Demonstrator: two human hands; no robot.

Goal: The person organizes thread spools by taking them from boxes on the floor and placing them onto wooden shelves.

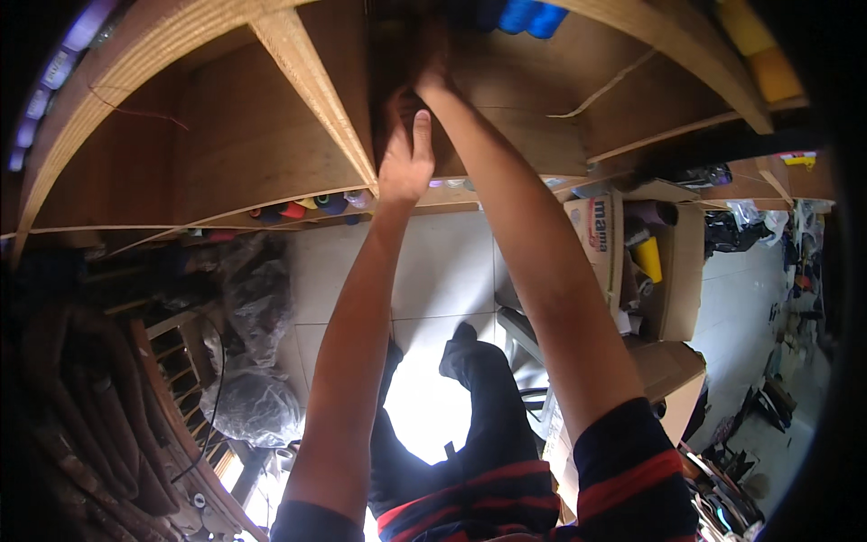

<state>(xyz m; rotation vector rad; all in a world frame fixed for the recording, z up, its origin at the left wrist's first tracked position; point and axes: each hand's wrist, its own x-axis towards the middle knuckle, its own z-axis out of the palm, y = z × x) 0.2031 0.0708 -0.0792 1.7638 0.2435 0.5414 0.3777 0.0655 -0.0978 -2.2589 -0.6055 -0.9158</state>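
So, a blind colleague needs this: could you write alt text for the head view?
Two bare forearms reach into wooden shelving, the left hand and right hand close together, their grips unclear in shadow. Blue cylinders show at the top; below are a tiled floor and an open cardboard box.

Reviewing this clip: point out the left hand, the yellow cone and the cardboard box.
Left hand [407, 167]: head view, on the back of the hand.
Yellow cone [647, 259]: head view, on the middle of its side.
Cardboard box [685, 271]: head view, on its right-hand flap.
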